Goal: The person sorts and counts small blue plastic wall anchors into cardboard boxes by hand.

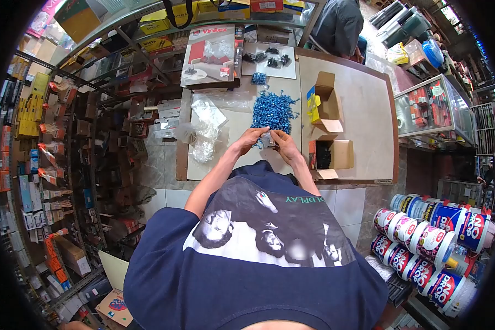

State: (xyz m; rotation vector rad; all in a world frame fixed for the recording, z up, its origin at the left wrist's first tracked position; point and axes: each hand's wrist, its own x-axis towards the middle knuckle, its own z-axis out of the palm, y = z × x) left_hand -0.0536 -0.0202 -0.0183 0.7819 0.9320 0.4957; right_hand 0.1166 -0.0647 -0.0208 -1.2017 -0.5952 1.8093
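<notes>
Both hands meet over the table (363, 110), at the near edge of a pile of small blue pieces (274, 110). The fingers of my left hand (251, 138) are closed on a small clear plastic bag (267, 138). From the other side, my right hand (284, 145) pinches the same bag. What is inside the bag is too small to make out. Beyond the pile lies a small packed bag of blue pieces (258, 78). Clear plastic bags (206, 124) are heaped left of my hands.
An open yellow-and-black box (325, 104) and an open box with dark pieces (330, 155) stand at the right. A Vinilex box (212, 55) and a white board with black parts (280, 60) are at the back. Another person (335, 27) is beyond the table.
</notes>
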